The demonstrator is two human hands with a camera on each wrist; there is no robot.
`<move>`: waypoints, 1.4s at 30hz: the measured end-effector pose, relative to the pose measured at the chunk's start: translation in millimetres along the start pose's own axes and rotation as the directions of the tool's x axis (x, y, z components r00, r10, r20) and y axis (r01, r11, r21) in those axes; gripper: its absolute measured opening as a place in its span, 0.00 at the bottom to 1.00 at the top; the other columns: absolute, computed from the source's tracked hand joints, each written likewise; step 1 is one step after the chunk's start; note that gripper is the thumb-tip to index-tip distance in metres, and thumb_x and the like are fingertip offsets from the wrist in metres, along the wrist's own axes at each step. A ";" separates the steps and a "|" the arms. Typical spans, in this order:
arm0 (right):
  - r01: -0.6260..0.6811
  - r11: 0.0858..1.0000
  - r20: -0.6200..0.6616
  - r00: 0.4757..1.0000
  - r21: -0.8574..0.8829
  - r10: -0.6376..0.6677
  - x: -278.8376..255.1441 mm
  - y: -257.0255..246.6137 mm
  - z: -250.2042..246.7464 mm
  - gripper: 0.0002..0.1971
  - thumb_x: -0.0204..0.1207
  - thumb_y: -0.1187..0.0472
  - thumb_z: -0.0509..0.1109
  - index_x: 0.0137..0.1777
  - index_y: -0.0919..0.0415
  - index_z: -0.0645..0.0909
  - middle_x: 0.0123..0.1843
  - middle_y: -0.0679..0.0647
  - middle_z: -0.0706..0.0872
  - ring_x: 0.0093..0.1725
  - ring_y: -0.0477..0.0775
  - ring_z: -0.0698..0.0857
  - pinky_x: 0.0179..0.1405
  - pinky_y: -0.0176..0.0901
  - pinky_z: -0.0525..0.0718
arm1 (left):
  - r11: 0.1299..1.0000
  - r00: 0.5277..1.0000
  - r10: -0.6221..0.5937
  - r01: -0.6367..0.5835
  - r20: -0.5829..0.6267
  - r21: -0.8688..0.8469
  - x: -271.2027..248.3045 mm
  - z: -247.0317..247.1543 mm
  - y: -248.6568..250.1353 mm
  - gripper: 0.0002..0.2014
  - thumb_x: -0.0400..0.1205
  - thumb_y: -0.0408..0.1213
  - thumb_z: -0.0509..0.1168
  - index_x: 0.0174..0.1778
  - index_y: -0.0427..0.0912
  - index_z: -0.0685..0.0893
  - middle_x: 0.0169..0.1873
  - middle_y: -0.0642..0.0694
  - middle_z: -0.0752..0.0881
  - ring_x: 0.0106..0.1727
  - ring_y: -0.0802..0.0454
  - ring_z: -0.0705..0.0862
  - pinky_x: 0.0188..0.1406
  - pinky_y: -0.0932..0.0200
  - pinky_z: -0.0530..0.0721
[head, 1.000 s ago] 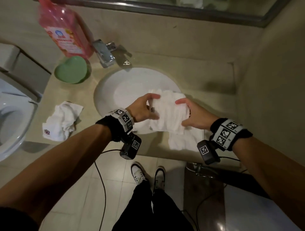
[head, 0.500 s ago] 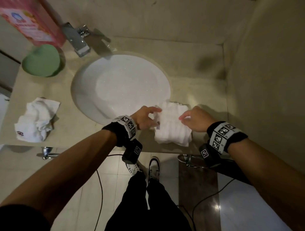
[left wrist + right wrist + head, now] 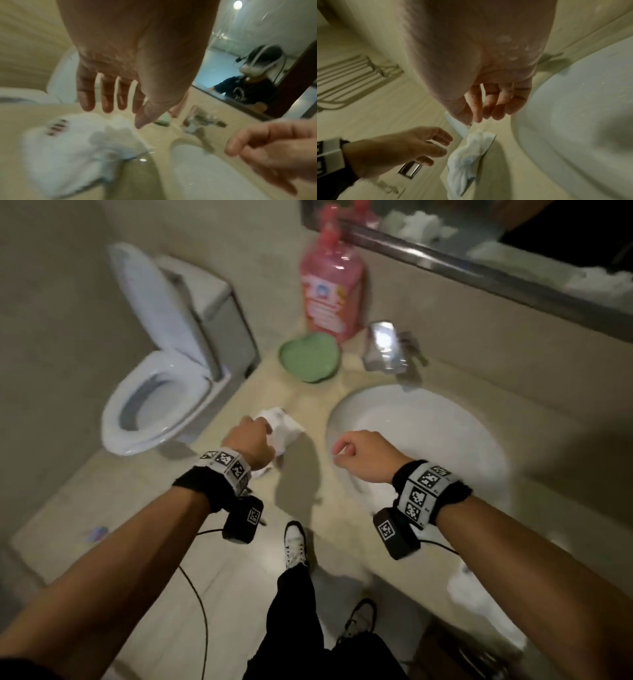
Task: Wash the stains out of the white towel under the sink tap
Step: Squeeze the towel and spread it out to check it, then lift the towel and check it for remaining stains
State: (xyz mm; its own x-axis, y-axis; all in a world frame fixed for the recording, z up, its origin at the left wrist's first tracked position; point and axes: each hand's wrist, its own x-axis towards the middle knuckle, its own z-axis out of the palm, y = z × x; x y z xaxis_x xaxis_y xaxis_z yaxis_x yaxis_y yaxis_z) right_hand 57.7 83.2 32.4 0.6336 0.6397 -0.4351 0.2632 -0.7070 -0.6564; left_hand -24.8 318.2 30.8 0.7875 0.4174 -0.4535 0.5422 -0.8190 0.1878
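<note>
A crumpled white towel with a dark mark near one corner lies on the beige counter, left of the round white sink. My left hand hovers just over it with spread, relaxed fingers that hold nothing; the towel lies under them. In the right wrist view a small gap shows between the left hand and the towel. My right hand hangs loosely curled and empty over the sink's left rim. The chrome tap stands behind the basin.
A pink bottle and a green heart-shaped dish stand at the back of the counter. A toilet with its lid up is on the left. Another white towel lies on the counter's front right, partly behind my right arm. A mirror runs above.
Both hands let go of the folded towel at the sink's right front and moved left. My left hand is now over the crumpled towel. The view has swung left.
</note>
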 end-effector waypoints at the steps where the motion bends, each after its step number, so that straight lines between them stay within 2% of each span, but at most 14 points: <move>1: 0.005 1.000 0.031 1.000 -0.003 -0.005 19.8 -13.6 12.9 0.06 0.79 0.52 0.72 0.53 0.49 0.84 0.42 0.41 0.83 0.46 0.47 0.83 0.47 0.37 0.76 | 0.996 0.997 -0.081 0.081 -0.005 0.043 6.2 2.2 -21.5 0.26 0.76 0.46 0.71 0.70 0.44 0.75 0.67 0.39 0.72 0.64 0.36 0.79 0.64 0.42 0.80; 5: 0.034 0.994 0.091 0.996 -0.100 -0.025 86.9 -45.0 59.5 0.21 0.80 0.51 0.73 0.71 0.54 0.79 0.63 0.53 0.84 0.64 0.56 0.82 0.63 0.46 0.78 | 0.993 0.988 -0.113 0.108 0.104 0.050 36.6 23.6 -67.8 0.42 0.73 0.60 0.73 0.75 0.40 0.65 0.68 0.38 0.69 0.64 0.34 0.80 0.61 0.42 0.81; 10: 0.030 0.985 0.110 0.994 -0.168 -0.012 131.8 -52.2 90.8 0.35 0.74 0.46 0.78 0.79 0.51 0.70 0.69 0.56 0.78 0.67 0.57 0.77 0.56 0.42 0.70 | 0.994 0.996 0.072 -0.076 0.050 0.077 55.7 33.9 -80.0 0.23 0.83 0.53 0.61 0.69 0.43 0.71 0.59 0.40 0.77 0.55 0.38 0.83 0.47 0.50 0.77; 13: 0.081 0.953 0.073 0.995 -0.293 -0.062 142.3 -51.3 90.2 0.24 0.77 0.52 0.74 0.71 0.54 0.77 0.61 0.57 0.85 0.61 0.61 0.82 0.51 0.44 0.73 | 0.970 0.969 0.242 -0.241 -0.052 0.017 66.9 19.4 -86.9 0.18 0.84 0.51 0.59 0.64 0.43 0.77 0.54 0.41 0.80 0.54 0.41 0.79 0.48 0.52 0.73; 16: 0.130 0.927 -0.026 0.989 -0.351 -0.148 142.4 -55.0 79.8 0.09 0.82 0.57 0.65 0.54 0.62 0.80 0.50 0.64 0.88 0.50 0.68 0.85 0.44 0.50 0.75 | 0.902 0.966 0.238 -0.260 -0.104 -0.344 82.2 -3.9 -88.8 0.12 0.86 0.50 0.60 0.54 0.44 0.77 0.45 0.46 0.81 0.48 0.43 0.80 0.42 0.55 0.70; 21: 0.180 0.968 -0.066 0.979 -0.177 -0.194 142.8 -68.6 37.5 0.15 0.77 0.49 0.60 0.33 0.57 0.72 0.43 0.56 0.77 0.48 0.61 0.79 0.45 0.47 0.71 | 0.805 0.988 0.004 -0.096 -0.156 -0.586 107.4 -23.5 -72.8 0.19 0.82 0.55 0.65 0.56 0.46 0.70 0.37 0.47 0.83 0.36 0.51 0.81 0.35 0.57 0.75; 24: 0.190 0.950 -0.148 0.976 0.247 -0.157 143.0 -78.0 20.8 0.11 0.76 0.50 0.68 0.54 0.54 0.81 0.66 0.50 0.80 0.65 0.51 0.81 0.65 0.46 0.79 | 0.783 0.997 0.069 -0.072 -0.029 -0.618 120.2 -29.2 -54.8 0.20 0.85 0.56 0.60 0.52 0.41 0.82 0.45 0.40 0.89 0.49 0.40 0.86 0.54 0.47 0.84; 26: 0.148 0.865 -0.213 0.976 0.480 -0.049 147.5 -80.7 12.9 0.16 0.75 0.46 0.68 0.59 0.50 0.85 0.62 0.48 0.88 0.62 0.47 0.86 0.64 0.47 0.83 | 0.681 0.977 0.125 0.042 0.172 -0.732 124.1 -36.3 -39.5 0.32 0.86 0.62 0.51 0.55 0.38 0.87 0.55 0.37 0.89 0.60 0.38 0.85 0.68 0.43 0.79; 28: 0.133 0.780 -0.274 0.960 0.612 0.051 155.8 -77.5 3.3 0.17 0.74 0.40 0.70 0.55 0.50 0.86 0.53 0.47 0.92 0.56 0.47 0.90 0.59 0.49 0.87 | 0.427 0.907 0.276 0.182 0.319 -0.886 125.5 -43.7 -21.4 0.38 0.86 0.65 0.44 0.65 0.36 0.84 0.62 0.38 0.87 0.65 0.40 0.85 0.70 0.47 0.78; 31: 0.107 0.821 -0.314 0.945 0.560 0.091 167.1 -65.2 -7.6 0.21 0.69 0.44 0.78 0.60 0.45 0.79 0.53 0.40 0.89 0.52 0.33 0.87 0.50 0.30 0.86 | 0.143 0.836 0.462 0.260 0.297 -0.955 133.0 -48.3 -1.6 0.30 0.89 0.57 0.46 0.62 0.37 0.83 0.47 0.45 0.91 0.47 0.50 0.91 0.42 0.62 0.87; 35: 0.069 0.841 -0.385 0.907 0.537 0.171 189.7 -51.1 -18.9 0.19 0.74 0.63 0.76 0.60 0.44 0.77 0.54 0.40 0.87 0.52 0.38 0.87 0.44 0.32 0.86 | 0.271 0.827 0.493 0.149 0.270 -0.951 142.6 -41.6 12.5 0.13 0.82 0.40 0.69 0.54 0.34 0.78 0.35 0.41 0.86 0.30 0.46 0.86 0.26 0.59 0.83; 38: 0.066 0.888 -0.492 0.850 0.456 0.190 212.1 -45.6 -29.9 0.15 0.74 0.65 0.76 0.51 0.45 0.78 0.49 0.43 0.86 0.46 0.39 0.86 0.40 0.29 0.85 | 0.315 0.848 0.497 0.022 0.184 -0.949 157.2 -23.7 13.6 0.10 0.80 0.27 0.65 0.46 0.21 0.76 0.31 0.33 0.78 0.26 0.45 0.74 0.19 0.58 0.70; 40: 0.029 0.945 -0.538 0.828 0.326 0.160 225.0 -42.8 -32.5 0.13 0.73 0.61 0.78 0.51 0.49 0.79 0.47 0.44 0.85 0.44 0.43 0.86 0.36 0.23 0.80 | 0.343 0.901 0.394 0.038 0.181 -0.938 169.3 -16.8 15.9 0.04 0.82 0.27 0.62 0.45 0.30 0.80 0.32 0.34 0.78 0.26 0.46 0.73 0.20 0.59 0.69; 42: -0.025 0.981 -0.569 0.812 0.192 0.131 236.0 -41.0 -32.8 0.12 0.72 0.56 0.79 0.52 0.48 0.80 0.46 0.43 0.83 0.46 0.49 0.85 0.42 0.33 0.82 | 0.356 0.925 0.327 0.070 0.194 -0.932 181.7 -11.5 15.5 0.05 0.84 0.30 0.62 0.43 0.39 0.81 0.28 0.39 0.80 0.23 0.48 0.75 0.21 0.60 0.72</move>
State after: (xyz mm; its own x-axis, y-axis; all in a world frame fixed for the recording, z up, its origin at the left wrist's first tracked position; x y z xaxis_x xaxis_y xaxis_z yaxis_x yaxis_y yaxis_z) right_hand 220.3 253.3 -23.1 0.9629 0.2549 -0.0889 0.1032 -0.6518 -0.7513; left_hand 130.0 385.9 -38.6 0.8487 0.0413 -0.5272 0.5211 0.1050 0.8470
